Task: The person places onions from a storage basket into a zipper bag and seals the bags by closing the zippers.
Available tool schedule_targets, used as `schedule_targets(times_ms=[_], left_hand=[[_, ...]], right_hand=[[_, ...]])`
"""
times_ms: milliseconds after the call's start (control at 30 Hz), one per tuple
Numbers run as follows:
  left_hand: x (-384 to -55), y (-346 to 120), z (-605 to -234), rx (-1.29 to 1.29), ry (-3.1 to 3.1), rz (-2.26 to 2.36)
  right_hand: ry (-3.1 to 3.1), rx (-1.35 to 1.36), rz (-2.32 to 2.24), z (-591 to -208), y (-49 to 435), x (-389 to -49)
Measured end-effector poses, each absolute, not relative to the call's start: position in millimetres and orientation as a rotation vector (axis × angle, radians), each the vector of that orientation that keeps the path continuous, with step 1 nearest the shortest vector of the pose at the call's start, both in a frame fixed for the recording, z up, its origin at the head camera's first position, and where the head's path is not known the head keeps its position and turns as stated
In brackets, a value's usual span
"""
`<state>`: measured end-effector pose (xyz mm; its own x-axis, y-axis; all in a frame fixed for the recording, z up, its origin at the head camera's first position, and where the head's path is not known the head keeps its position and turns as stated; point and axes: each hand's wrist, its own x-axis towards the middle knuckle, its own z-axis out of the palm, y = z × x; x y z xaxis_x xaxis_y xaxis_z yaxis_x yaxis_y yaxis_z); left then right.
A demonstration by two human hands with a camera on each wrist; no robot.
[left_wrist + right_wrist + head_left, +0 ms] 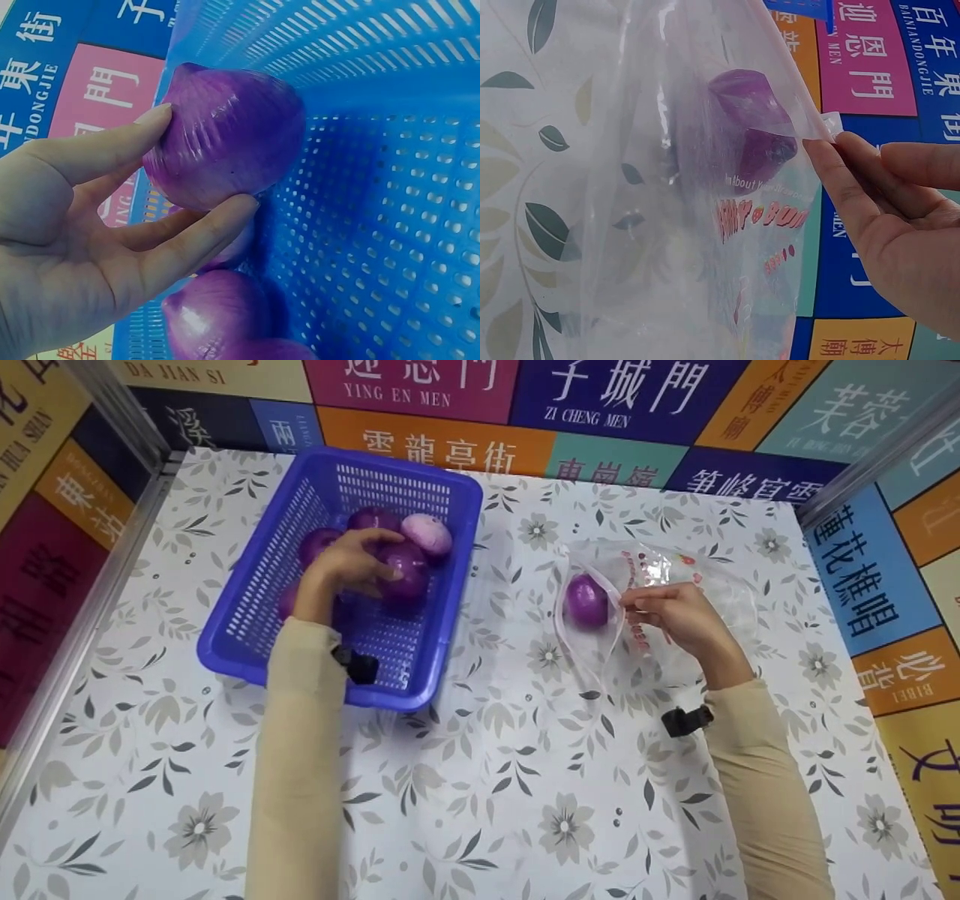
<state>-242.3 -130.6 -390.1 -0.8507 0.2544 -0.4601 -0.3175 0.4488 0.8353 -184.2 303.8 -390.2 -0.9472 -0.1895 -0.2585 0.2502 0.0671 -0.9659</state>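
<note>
Inside a blue plastic basket (457,607), my left hand (352,561) grips a purple onion (405,571) between thumb and fingers; the left wrist view shows the glossy onion (229,139) held up over others. Several more onions lie around it, among them a paler pinkish one (427,535). To the right, my right hand (679,615) pinches the edge of a clear printed plastic bag (697,645), whose mouth gapes toward the basket. One purple onion (587,601) sits within the bag near its mouth, and shows through the film in the right wrist view.
A white tabletop with grey flowers and leaves (487,780) lies beneath everything. Colourful panels with Chinese lettering (442,442) stand along the back and both sides. The basket's raised rim surrounds the left hand. Each wrist carries a small black camera (686,721).
</note>
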Motion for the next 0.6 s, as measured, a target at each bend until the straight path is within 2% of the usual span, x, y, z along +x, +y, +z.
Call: schedule_targets(times_ms=[600], left_hand=[[-236, -127, -367, -0.109, 2.251, 1.484]], right_hand=[[2.020, 0.034, -1.962, -389, 306, -183]])
